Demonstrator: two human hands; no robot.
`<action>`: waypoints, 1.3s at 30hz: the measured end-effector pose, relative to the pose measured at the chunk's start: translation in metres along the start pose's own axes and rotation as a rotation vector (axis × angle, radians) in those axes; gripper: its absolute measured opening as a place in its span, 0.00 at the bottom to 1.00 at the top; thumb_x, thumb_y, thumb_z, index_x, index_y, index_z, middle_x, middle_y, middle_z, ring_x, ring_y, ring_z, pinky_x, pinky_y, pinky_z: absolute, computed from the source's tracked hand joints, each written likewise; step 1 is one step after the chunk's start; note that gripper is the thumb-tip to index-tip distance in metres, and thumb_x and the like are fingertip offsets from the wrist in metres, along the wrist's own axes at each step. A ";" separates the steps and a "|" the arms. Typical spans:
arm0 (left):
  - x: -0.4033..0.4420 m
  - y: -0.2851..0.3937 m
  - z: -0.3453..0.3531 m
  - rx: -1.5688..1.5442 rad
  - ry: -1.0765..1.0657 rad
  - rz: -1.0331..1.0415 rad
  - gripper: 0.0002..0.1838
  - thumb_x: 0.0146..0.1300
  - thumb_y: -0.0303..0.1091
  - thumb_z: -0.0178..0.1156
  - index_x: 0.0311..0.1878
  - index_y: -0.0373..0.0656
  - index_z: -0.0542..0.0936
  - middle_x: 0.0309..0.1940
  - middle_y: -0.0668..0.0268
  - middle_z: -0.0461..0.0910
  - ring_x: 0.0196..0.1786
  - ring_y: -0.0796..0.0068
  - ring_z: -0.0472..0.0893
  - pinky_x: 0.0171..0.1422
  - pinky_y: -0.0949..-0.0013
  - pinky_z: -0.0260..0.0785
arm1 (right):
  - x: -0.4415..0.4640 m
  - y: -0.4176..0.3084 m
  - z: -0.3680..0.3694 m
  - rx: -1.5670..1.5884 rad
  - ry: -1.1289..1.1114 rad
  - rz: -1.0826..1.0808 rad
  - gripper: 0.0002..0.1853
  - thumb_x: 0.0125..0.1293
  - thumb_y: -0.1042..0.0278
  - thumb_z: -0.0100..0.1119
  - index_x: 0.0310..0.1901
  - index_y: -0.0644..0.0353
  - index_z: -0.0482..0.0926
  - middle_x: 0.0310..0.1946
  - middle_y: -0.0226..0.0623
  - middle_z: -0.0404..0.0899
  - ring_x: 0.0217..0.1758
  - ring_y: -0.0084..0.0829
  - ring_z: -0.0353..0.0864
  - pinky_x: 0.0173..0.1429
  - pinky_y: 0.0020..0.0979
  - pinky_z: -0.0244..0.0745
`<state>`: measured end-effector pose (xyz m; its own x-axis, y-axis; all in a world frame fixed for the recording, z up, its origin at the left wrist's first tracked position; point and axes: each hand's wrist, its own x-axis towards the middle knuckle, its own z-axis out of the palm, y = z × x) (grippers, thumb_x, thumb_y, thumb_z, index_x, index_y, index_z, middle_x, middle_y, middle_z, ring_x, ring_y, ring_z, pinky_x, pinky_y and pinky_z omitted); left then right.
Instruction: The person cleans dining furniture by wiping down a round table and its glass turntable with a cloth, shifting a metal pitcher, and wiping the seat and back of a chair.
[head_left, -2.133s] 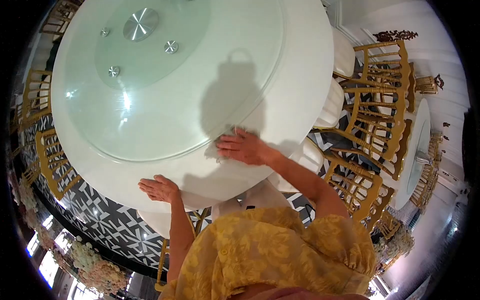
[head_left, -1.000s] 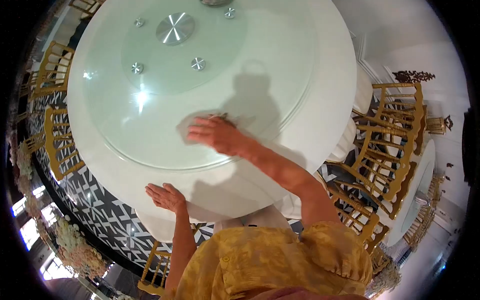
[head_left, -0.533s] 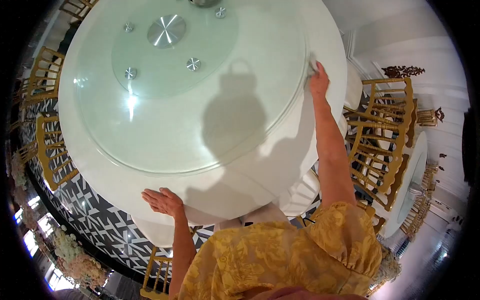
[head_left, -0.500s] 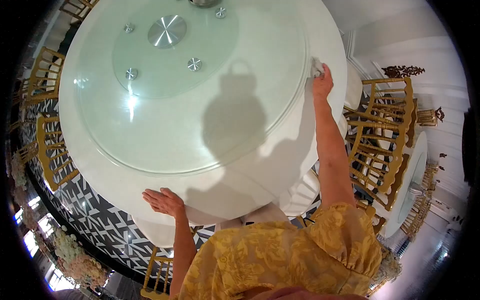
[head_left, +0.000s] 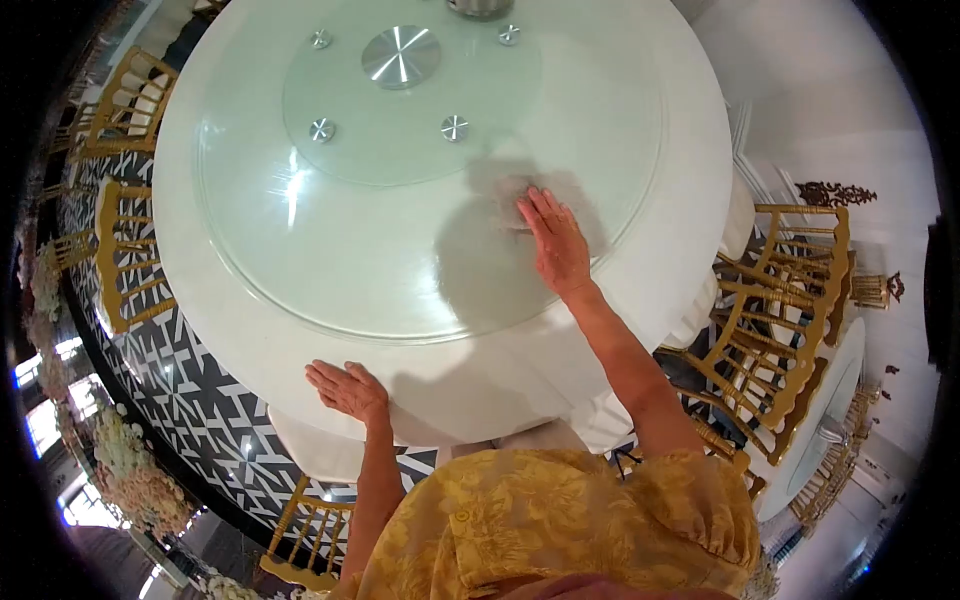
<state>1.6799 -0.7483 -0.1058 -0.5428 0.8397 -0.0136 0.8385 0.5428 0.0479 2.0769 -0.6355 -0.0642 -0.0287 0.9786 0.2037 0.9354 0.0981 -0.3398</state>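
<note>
My right hand point(head_left: 558, 240) presses a thin greyish cloth point(head_left: 512, 205) against the glass turntable point(head_left: 340, 270), keeping hold of it under fairly straight fingers. Part of the cloth is hidden beneath the hand and blends into the shadow on the glass. At the near edge of the round white table point(head_left: 300, 375), my left hand point(head_left: 348, 390) lies flat and open, fingers pointing left, with nothing in it. A large metal disc point(head_left: 401, 57) shows at the turntable's centre, ringed by several small metal discs.
A metal pot-like object point(head_left: 480, 8) is cut off at the top. Gold wooden chairs point(head_left: 135, 255) stand along the left, and more gold chairs point(head_left: 780, 320) crowd the right. Another glass-topped table point(head_left: 835, 420) is farther right. White seats tuck close under the near rim.
My right hand has gone from the table's right rim leftward onto the glass, bringing the cloth, which now lies spread rather than bunched. My left hand stays at the near edge.
</note>
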 end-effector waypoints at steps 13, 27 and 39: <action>0.001 -0.002 0.001 -0.012 0.009 0.032 0.37 0.74 0.47 0.43 0.79 0.34 0.51 0.81 0.50 0.47 0.83 0.55 0.45 0.82 0.52 0.39 | -0.019 -0.153 0.063 0.343 -0.249 -0.203 0.25 0.72 0.71 0.48 0.70 0.54 0.69 0.73 0.37 0.65 0.80 0.42 0.58 0.80 0.48 0.53; 0.002 -0.001 0.001 -0.027 -0.003 0.021 0.37 0.74 0.46 0.44 0.79 0.33 0.52 0.81 0.49 0.46 0.83 0.54 0.45 0.82 0.51 0.39 | 0.113 0.209 -0.005 -0.351 0.041 0.204 0.26 0.76 0.51 0.45 0.71 0.49 0.67 0.73 0.39 0.66 0.75 0.44 0.64 0.70 0.55 0.64; 0.000 0.002 -0.001 -0.028 0.005 0.024 0.37 0.74 0.45 0.43 0.79 0.34 0.51 0.81 0.49 0.47 0.83 0.52 0.45 0.81 0.49 0.40 | 0.041 0.049 0.020 -0.172 -0.114 0.143 0.37 0.69 0.45 0.57 0.74 0.52 0.63 0.78 0.41 0.56 0.82 0.45 0.51 0.78 0.59 0.50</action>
<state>1.6814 -0.7468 -0.1048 -0.5225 0.8526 -0.0067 0.8499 0.5214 0.0762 2.1141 -0.5872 -0.0910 0.0778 0.9954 0.0568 0.9787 -0.0654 -0.1945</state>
